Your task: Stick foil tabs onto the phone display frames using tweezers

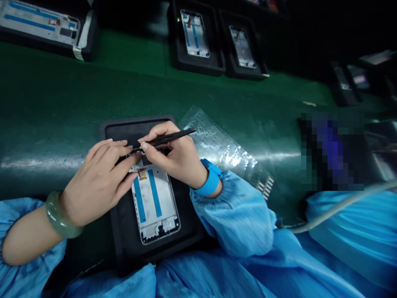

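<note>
A silver phone frame (159, 198) with two blue strips lies face-down in a black foam tray (120, 231). My left hand (99, 178), with a green bangle at its wrist, reaches over the frame's upper left corner. Its thumb and bent fingers press on that end, partly hiding it. Pinched in my right hand (176, 155) are black tweezers (180, 134), their tips pointing left at the frame's top end. What the tips touch is too small to tell. A small orange flex cable (142, 174) shows just below my left fingertips.
A clear plastic sheet of small parts (214, 136) lies right of the tray. More phone frames in black trays stand along the back: one at left (37, 25), two at centre (195, 33). A blue-clad person's sleeve (356, 223) and a pale cable (335, 209) are at right.
</note>
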A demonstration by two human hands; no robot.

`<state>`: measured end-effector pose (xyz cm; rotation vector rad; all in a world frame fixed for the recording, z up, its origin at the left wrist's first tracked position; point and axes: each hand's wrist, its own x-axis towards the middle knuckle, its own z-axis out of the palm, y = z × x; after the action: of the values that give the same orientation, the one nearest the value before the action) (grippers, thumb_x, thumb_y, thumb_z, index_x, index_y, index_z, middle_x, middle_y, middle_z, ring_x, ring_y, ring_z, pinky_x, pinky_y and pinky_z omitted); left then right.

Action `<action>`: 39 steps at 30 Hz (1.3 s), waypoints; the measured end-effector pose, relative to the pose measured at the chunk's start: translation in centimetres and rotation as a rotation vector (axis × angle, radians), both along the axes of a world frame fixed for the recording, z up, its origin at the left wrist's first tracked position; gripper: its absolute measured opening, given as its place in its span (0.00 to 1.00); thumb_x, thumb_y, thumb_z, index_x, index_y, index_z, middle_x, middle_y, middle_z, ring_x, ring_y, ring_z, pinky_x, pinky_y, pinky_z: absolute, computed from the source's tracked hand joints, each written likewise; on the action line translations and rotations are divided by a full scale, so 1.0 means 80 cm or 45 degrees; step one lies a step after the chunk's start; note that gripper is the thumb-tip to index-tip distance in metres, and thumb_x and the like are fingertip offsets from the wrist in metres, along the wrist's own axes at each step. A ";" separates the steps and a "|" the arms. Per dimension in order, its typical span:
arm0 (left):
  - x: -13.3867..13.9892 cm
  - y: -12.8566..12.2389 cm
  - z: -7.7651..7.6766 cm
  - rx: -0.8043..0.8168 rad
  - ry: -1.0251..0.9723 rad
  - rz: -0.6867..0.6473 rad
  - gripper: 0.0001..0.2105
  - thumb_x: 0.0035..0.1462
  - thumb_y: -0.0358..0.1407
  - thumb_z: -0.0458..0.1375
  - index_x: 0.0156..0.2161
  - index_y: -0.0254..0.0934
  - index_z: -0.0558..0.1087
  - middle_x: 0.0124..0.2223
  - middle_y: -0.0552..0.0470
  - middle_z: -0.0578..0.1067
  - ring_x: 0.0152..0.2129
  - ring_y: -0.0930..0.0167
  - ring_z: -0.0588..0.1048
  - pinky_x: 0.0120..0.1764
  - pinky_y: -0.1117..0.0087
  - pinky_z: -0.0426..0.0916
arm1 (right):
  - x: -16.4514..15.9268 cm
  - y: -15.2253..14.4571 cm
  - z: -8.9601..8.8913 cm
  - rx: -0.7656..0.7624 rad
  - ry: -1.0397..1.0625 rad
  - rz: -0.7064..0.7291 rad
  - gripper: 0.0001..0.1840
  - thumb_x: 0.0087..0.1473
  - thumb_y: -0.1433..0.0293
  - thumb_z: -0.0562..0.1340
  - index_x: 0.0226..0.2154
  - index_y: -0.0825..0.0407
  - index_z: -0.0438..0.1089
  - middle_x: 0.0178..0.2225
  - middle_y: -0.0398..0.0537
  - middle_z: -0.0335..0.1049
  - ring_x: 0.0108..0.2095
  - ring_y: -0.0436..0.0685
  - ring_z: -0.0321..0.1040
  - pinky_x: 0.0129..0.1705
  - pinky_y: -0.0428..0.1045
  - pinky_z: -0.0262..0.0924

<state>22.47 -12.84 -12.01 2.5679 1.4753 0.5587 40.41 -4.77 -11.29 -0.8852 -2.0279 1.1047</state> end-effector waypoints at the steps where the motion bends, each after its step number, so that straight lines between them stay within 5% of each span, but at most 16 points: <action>1: 0.000 0.000 0.000 0.002 0.003 -0.001 0.15 0.60 0.34 0.52 0.51 0.31 0.68 0.46 0.41 0.69 0.52 0.58 0.66 0.54 0.50 0.62 | 0.000 0.000 0.000 0.005 0.007 -0.001 0.06 0.53 0.70 0.61 0.33 0.53 0.62 0.32 0.42 0.67 0.32 0.46 0.68 0.34 0.42 0.65; 21: -0.001 0.000 0.001 -0.005 0.012 -0.011 0.14 0.59 0.34 0.53 0.49 0.29 0.68 0.45 0.41 0.69 0.52 0.57 0.66 0.54 0.50 0.61 | 0.001 -0.002 -0.004 0.251 -0.013 0.032 0.04 0.52 0.75 0.60 0.33 0.52 0.64 0.34 0.42 0.69 0.34 0.47 0.69 0.37 0.43 0.65; 30: -0.001 -0.001 0.001 -0.011 0.022 0.005 0.14 0.60 0.35 0.52 0.50 0.31 0.68 0.46 0.41 0.69 0.52 0.58 0.66 0.56 0.50 0.59 | 0.003 -0.006 -0.003 0.218 -0.013 0.039 0.03 0.54 0.73 0.59 0.33 0.52 0.63 0.34 0.43 0.69 0.36 0.48 0.70 0.39 0.45 0.66; 39: -0.002 -0.003 0.004 -0.044 0.025 0.018 0.16 0.59 0.34 0.53 0.52 0.34 0.67 0.48 0.42 0.70 0.53 0.59 0.66 0.60 0.48 0.53 | 0.009 -0.002 -0.003 -0.083 0.082 -0.054 0.07 0.54 0.67 0.61 0.34 0.51 0.61 0.35 0.43 0.68 0.35 0.48 0.72 0.36 0.44 0.70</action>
<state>22.34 -13.11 -11.71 2.5458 1.4971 0.5059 41.10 -4.90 -11.55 -0.9098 -1.9222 1.1664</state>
